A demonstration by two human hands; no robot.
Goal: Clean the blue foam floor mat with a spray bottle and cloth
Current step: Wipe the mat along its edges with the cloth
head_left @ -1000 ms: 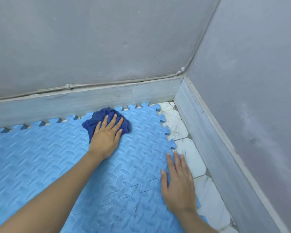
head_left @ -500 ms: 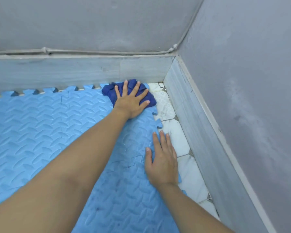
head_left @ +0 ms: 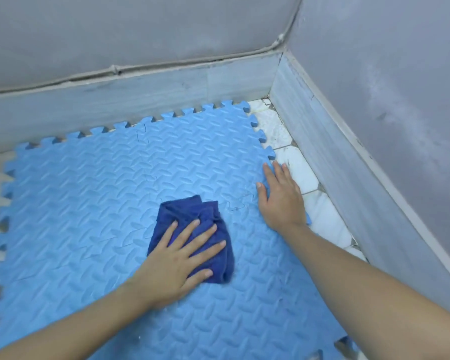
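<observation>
Head view:
Mat: blue foam mat (head_left: pixel 94 193) on tiled floor (head_left: pixel 299 172), in wall corner.
Cloth: dark blue cloth (head_left: pixel 192 216) mid-mat.
Left hand (head_left: pixel 177 263): flat on cloth, fingers (head_left: pixel 203 232) spread.
Right hand (head_left: pixel 281 198): flat at mat's right edge, fingers together.
Writing: none legible.

single head cam, wide-angle, looking forward and down from close above the floor mat (head_left: pixel 102 203). faces a room corner where two walls (head_left: pixel 140 35) meet, upper right. both forearms enter from the bottom edge. no second view.
</observation>
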